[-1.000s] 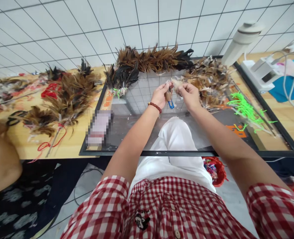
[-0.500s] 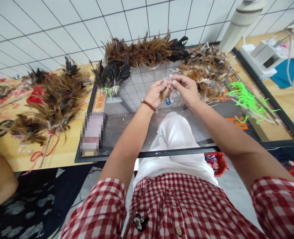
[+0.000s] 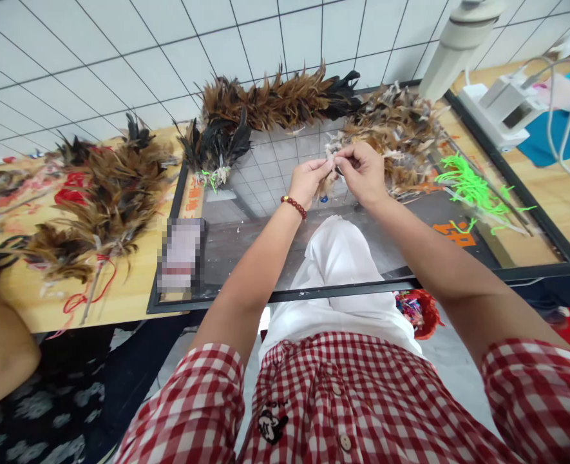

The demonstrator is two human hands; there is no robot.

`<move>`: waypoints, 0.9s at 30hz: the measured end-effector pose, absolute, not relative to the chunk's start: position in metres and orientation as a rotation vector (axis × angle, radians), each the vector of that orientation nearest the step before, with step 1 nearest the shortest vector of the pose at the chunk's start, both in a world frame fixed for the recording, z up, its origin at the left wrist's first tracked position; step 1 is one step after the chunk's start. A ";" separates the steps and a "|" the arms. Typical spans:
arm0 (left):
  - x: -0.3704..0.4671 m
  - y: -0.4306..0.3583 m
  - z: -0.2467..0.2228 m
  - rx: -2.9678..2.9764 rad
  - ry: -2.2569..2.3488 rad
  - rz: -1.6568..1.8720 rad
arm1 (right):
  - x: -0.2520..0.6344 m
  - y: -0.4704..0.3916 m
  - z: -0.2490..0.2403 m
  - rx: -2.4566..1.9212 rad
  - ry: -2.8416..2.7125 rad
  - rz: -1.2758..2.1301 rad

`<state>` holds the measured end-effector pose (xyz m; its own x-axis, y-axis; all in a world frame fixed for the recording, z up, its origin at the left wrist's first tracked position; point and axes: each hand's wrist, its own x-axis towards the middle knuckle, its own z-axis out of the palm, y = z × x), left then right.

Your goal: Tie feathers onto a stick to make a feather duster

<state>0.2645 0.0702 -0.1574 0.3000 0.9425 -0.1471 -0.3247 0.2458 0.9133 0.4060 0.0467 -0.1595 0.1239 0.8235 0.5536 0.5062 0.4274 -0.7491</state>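
Observation:
Over the glass-topped frame, my left hand [image 3: 310,183] pinches a small tuft of brown and whitish feathers [image 3: 327,185], which hangs down below the fingertips. Close against it, my right hand [image 3: 364,171] has thumb and forefinger pressed together at the top of the same tuft. Just under the tuft a small blue item [image 3: 324,200] shows in part. Beyond my right hand lies a heap of loose brown feathers [image 3: 393,135]. A long brown feather garland [image 3: 275,96] stretches along the back, with a black feather bunch [image 3: 219,151] tied in green at its left.
Green ties [image 3: 473,187] lie at the right beside a thin stick. A phone-like blurred object [image 3: 182,254] sits front left. Further left are a feather bundle on a stick [image 3: 115,193], scissors [image 3: 9,251] and a co-worker's arm [image 3: 2,341]. A white power strip [image 3: 497,119] stands back right.
The fingers of both hands have come closer together at the tuft, and my right hand has shifted slightly. Less of the blue item shows. The view has moved a little.

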 end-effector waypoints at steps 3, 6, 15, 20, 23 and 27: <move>0.263 0.071 -0.159 0.982 0.825 0.986 | 0.407 0.051 -0.162 -1.205 -1.474 0.405; 0.261 0.071 -0.159 0.990 0.814 0.971 | 0.407 0.055 -0.164 -1.176 -1.411 0.537; 0.258 0.075 -0.156 0.847 0.863 1.076 | 0.425 0.062 -0.160 -1.342 -1.518 0.347; 0.252 0.086 -0.163 0.771 0.866 1.172 | 0.428 0.065 -0.168 -1.711 -1.817 0.061; 0.253 0.087 -0.164 0.774 0.868 1.161 | 0.422 0.063 -0.168 -1.770 -1.872 0.029; 0.260 0.082 -0.161 0.794 0.859 1.116 | 0.414 0.050 -0.160 -1.614 -1.840 0.002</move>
